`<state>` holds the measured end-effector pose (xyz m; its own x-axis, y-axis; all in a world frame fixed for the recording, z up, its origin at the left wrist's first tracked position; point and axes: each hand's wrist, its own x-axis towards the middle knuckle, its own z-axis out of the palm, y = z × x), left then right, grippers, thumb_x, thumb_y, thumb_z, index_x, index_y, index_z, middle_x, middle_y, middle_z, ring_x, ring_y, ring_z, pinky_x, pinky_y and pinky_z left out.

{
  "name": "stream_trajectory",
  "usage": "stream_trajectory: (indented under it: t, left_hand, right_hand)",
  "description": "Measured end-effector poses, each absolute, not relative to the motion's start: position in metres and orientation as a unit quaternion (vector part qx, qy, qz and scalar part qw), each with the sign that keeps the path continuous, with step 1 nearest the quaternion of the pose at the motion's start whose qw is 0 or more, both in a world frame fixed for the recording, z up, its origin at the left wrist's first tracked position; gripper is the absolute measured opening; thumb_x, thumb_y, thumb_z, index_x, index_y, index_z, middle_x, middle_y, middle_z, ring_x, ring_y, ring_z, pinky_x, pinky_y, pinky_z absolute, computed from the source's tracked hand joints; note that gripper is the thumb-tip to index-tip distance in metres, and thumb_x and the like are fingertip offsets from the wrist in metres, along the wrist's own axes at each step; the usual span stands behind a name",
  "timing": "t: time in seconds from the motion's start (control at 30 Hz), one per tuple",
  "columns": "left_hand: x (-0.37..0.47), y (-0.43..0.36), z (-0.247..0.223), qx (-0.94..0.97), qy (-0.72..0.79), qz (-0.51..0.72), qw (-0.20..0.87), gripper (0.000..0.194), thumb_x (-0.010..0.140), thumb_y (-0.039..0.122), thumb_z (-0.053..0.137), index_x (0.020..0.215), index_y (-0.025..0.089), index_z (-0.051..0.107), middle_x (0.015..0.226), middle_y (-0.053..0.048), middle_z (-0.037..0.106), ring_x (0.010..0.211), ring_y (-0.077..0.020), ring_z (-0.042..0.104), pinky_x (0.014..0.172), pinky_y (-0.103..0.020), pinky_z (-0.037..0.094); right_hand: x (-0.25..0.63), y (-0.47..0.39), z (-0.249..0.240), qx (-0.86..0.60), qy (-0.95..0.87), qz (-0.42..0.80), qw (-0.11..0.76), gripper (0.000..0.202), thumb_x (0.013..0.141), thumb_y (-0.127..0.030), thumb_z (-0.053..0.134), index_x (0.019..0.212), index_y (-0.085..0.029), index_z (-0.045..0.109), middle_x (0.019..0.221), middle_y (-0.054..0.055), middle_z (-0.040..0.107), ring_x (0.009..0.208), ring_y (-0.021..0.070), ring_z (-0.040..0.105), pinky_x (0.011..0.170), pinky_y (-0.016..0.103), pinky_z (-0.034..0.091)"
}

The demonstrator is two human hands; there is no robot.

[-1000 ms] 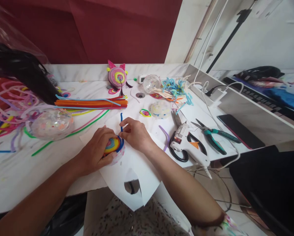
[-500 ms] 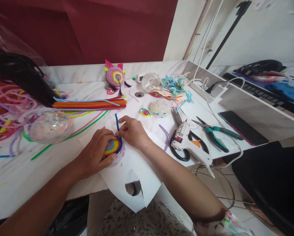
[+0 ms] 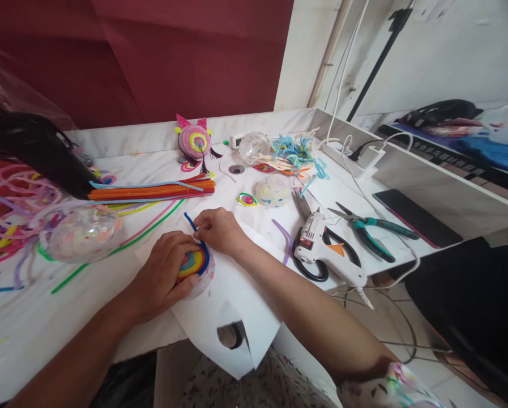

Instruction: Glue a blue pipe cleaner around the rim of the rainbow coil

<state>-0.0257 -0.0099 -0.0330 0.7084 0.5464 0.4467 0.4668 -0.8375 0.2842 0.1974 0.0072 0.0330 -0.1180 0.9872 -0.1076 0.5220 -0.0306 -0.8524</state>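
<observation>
Pinching blue pipe cleaner [image 3: 190, 221], right hand [image 3: 218, 230] sits beside rainbow disc [image 3: 193, 262]

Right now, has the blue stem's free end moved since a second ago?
Yes: left and slightly toward the wearer, judged against the orange bundle. The blue stem stood nearly upright; now it leans left from the right hand.

Left hand [image 3: 164, 269] clasps the rainbow-ringed dome [image 3: 193, 265], and here's the right hand [image 3: 220, 229] pinching a blue fuzzy stem [image 3: 189, 220] along its outer ring, free end poking up! White paper [image 3: 245, 294] lies underneath. Over right, the glue gun [image 3: 314, 232] sits across black-handled scissors [image 3: 320, 276], pliers [image 3: 370, 224] near them; beyond the hands, an orange stem bundle [image 3: 152, 192] and a pink horned figure [image 3: 190, 141].
</observation>
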Motion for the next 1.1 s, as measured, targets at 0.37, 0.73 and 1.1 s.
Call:
stream_trajectory:
  t: [0.37,0.73,1.1]
  left_hand:
    - [-0.028,-0.009,-0.035,0.923,0.273,0.264,0.058,0.035,0.104,0.034,0.054,0.137,0.028,0.063,0.141,-0.012,0.07,0.127,-0.0367,0.063,0.114,-0.058,0.054]
    - [-0.025,-0.008,-0.033,0.931,0.258,0.255,0.045,0.055,0.104,0.033,0.053,0.158,0.028,0.064,0.141,-0.014,0.069,0.122,-0.0382,0.065,0.108,-0.058,0.057]
    - [-0.025,-0.009,-0.029,0.928,0.276,0.242,0.059,0.055,0.102,0.036,0.055,0.155,0.028,0.07,0.139,-0.015,0.07,0.123,-0.0403,0.064,0.11,-0.062,0.057]
  right_hand:
    - [0.192,0.022,0.033,-0.579,-0.657,0.405,0.264,0.024,0.081,0.002,0.083,0.077,-0.021,0.078,0.084,0.0,0.082,0.09,0.0182,0.08,0.081,0.025,0.059]
    - [0.192,0.032,0.04,-0.525,-0.671,0.463,0.243,0.03,0.073,0.008,0.072,0.062,-0.02,0.074,0.068,-0.001,0.075,0.075,0.0162,0.072,0.064,0.022,0.053]
    - [0.19,0.053,0.044,-0.478,-0.679,0.531,0.171,0.04,0.075,0.011,0.068,0.049,-0.02,0.066,0.049,-0.005,0.056,0.051,0.0119,0.048,0.052,0.024,0.041]
